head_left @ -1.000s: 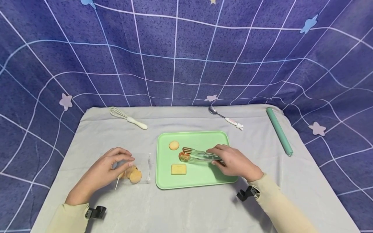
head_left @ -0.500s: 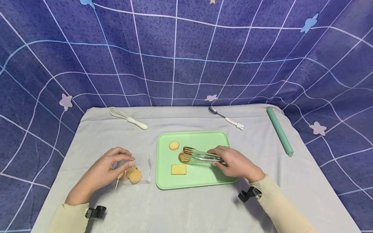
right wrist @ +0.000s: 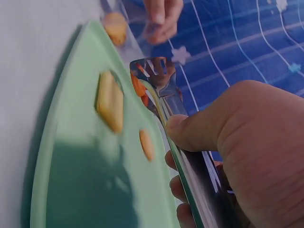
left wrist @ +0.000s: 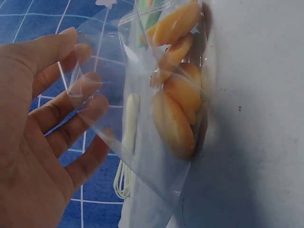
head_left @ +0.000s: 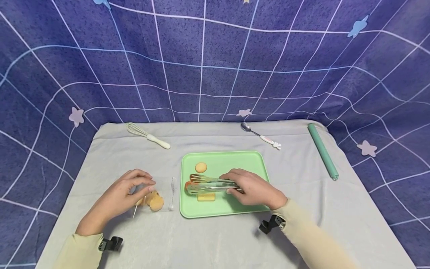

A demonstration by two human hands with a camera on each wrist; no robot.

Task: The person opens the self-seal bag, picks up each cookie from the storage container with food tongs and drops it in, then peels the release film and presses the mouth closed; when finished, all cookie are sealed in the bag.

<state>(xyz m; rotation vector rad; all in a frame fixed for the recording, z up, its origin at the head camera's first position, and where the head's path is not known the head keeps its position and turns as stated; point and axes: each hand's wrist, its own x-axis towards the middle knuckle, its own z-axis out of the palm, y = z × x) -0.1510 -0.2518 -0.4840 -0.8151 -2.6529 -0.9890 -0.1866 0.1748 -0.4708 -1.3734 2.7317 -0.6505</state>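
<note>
At the left, my left hand [head_left: 129, 194] pinches the opening edge of a clear plastic bag [left wrist: 147, 175] between thumb and forefinger, the other fingers spread behind the film. Several golden-brown bread pieces [left wrist: 173, 123] lie inside the bag. My right hand [head_left: 253, 188] grips metal serving tongs [head_left: 213, 185] held level over the green tray [head_left: 242, 158]. Between the slotted tips sits a small round orange-red piece [head_left: 189, 185], partly hidden by the metal. On the tray are a round biscuit [head_left: 201, 167] and a rectangular biscuit [head_left: 206, 197], the latter partly covered by the tongs.
A cream whisk [head_left: 147, 136] lies at the back left of the cloth-covered table [head_left: 215, 239]. Toward the back right are a spoon [head_left: 260, 136] with a rabbit-shaped handle end and a long green rolled object [head_left: 323, 151]. A blue patterned curtain [head_left: 215, 56] hangs behind.
The right hand and tongs have moved left across the tray, carrying the orange-red piece from the middle toward the tray's left rim. The left hand and bag stay put.
</note>
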